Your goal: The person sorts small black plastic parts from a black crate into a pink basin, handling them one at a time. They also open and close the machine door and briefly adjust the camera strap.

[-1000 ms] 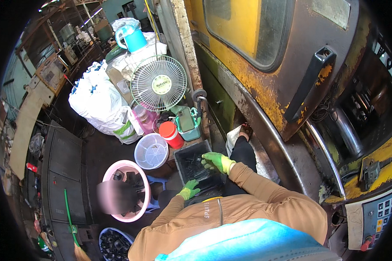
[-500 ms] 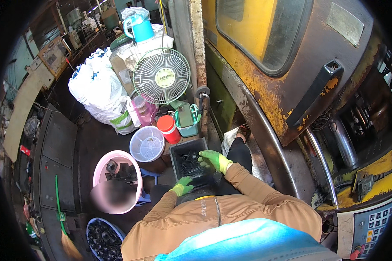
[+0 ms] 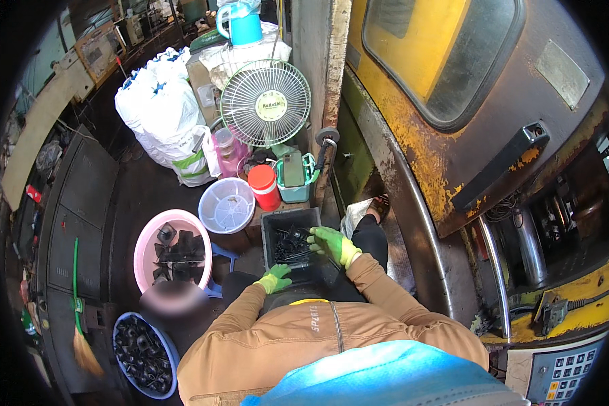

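— Right now, what are the two hands doing?

— Both are wearing green knit gloves and working at the dark rectangular plastic crate point(image 3: 292, 242) sitting in front of the person's knees. The right hand point(image 3: 335, 245) is reaching over the crate's right rim, fingers curled down among the small black plastic parts point(image 3: 289, 245) lying tangled inside. Whether that grip is actually closing on a part, I cannot tell; the fingers are hiding it.

— And the left hand point(image 3: 275, 278)?

— It is resting at the crate's near edge, fingers folded together, seemingly steadying the crate or holding something small; that is too tiny to make out.

— So which step is this, would you say?

— I am judging it as sorting or picking through the parts, with the crate roughly half full. A pink round plastic basin point(image 3: 171, 252) holding bigger black pieces is standing just to the left, and a blue round tub point(image 3: 144, 354) full of similar black pieces is sitting nearer the person's left side.

— What is the next move calling for?

— Probably separating one part cleanly from the tangle, since they are hooking into each other. A clear round bucket point(image 3: 227, 205) and a red lidded jar point(image 3: 264, 187) are standing just beyond the crate.
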### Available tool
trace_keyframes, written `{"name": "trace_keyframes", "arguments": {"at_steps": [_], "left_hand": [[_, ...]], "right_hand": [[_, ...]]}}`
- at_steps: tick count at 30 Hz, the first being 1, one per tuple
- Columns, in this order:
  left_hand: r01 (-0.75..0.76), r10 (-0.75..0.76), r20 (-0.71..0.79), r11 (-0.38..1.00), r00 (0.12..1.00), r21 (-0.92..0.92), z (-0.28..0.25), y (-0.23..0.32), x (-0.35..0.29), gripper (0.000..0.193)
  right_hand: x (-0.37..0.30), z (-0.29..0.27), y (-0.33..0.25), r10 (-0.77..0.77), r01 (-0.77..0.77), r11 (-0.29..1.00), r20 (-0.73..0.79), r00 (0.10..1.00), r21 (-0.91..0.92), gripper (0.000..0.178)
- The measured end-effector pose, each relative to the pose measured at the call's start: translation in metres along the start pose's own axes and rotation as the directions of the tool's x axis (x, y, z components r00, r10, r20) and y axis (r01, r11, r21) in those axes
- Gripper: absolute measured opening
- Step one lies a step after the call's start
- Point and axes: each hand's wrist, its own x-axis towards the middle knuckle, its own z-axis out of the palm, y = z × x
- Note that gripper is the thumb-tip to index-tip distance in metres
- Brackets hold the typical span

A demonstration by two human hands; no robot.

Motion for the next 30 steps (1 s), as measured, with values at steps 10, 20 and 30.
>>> {"name": "trace_keyframes", "arguments": {"at_steps": [10,20,30], "left_hand": [[0.021,-0.022,0.088,1.0,0.996,0.016,-0.001,-0.003,0.0,0.056],[0.17,-0.167,0.082,0.985,0.983,-0.031,0.001,0.0,0.001,0.062],[0.184,-0.181,0.116,0.983,0.977,-0.015,0.003,-0.002,0.003,0.061]], "right_hand": [[-0.005,0.004,-0.004,-0.014,0.01,0.997,0.044,0.999,0.073,0.029],[-0.002,-0.004,-0.002,-0.011,0.012,0.997,0.023,1.0,-0.073,0.033],[-0.004,-0.005,0.0,-0.02,0.023,0.998,0.048,0.999,-0.056,0.033]]}}
